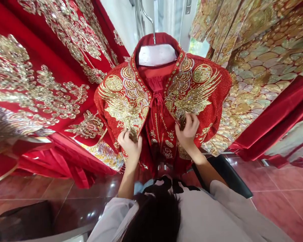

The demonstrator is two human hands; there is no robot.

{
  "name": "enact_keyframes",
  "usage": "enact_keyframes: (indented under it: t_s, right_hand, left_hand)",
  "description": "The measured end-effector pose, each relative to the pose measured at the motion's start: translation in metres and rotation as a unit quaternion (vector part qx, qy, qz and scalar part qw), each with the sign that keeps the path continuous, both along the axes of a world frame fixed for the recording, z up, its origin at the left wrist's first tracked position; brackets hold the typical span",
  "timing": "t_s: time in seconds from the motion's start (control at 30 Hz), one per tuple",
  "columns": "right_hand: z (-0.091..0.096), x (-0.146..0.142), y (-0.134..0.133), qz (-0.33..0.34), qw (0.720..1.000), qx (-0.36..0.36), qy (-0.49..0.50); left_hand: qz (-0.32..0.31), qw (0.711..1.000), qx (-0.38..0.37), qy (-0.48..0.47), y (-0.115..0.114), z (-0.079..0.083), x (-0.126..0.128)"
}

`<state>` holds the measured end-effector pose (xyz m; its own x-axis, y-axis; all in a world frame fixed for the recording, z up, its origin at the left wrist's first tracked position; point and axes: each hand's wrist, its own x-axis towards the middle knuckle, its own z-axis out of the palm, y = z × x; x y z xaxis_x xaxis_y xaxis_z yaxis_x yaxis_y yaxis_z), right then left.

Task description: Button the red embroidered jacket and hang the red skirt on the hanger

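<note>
Shirt and hair: the person leans in, pale shirt (212, 215) and dark hair (154, 215) nearest me.
Left hand: the left hand (129, 144) has thumb and fingers closed on the lower edge of one front panel.
Right hand: the right hand (188, 131) pinches the opposite panel's edge in much the same way, slightly higher.
Red jacket: the gold-embroidered red jacket (209, 95) hangs between the arms, fronts apart, over an inner layer tied with a red bow (158, 98).
Step in hand: I'd judge it to be handling the two front edges.
Next move: it would call for a light, even grip, sparing the gold thread.
Hanger: a white hanger (157, 55) shows inside the collar.
Either side: a beaded red gown (35, 67) left, a gold scale-patterned garment (262, 70) right.
</note>
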<state>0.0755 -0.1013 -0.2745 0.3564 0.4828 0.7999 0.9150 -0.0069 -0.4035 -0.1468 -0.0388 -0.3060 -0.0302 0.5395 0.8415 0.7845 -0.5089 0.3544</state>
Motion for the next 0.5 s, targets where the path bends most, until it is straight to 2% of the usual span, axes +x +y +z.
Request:
enact_keyframes:
  t_s: [0.1, 0.17, 0.27, 0.37, 0.43, 0.5]
  right_hand:
    - [0.009, 0.017, -0.014, 0.107, 0.993, -0.027, 0.042]
    - [0.015, 0.020, -0.020, 0.153, 0.983, -0.074, 0.074]
    - [0.022, 0.011, -0.022, 0.273, 0.946, -0.121, 0.126]
    - [0.023, 0.002, -0.018, 0.368, 0.909, -0.096, 0.171]
    - [0.023, 0.004, -0.017, 0.375, 0.905, -0.090, 0.181]
    - [0.027, 0.011, -0.019, 0.365, 0.908, -0.102, 0.177]
  left_hand:
    - [-0.036, 0.997, -0.056, 0.034, -0.016, 0.005, -0.018]
    - [-0.093, 0.991, -0.089, 0.047, -0.031, 0.015, -0.010]
    - [-0.223, 0.967, -0.112, 0.041, -0.049, 0.032, 0.029]
    - [-0.328, 0.933, -0.144, 0.033, -0.047, 0.045, 0.074]
    - [-0.354, 0.916, -0.189, 0.020, -0.036, 0.046, 0.091]
    - [-0.344, 0.912, -0.225, 0.015, -0.024, 0.042, 0.095]
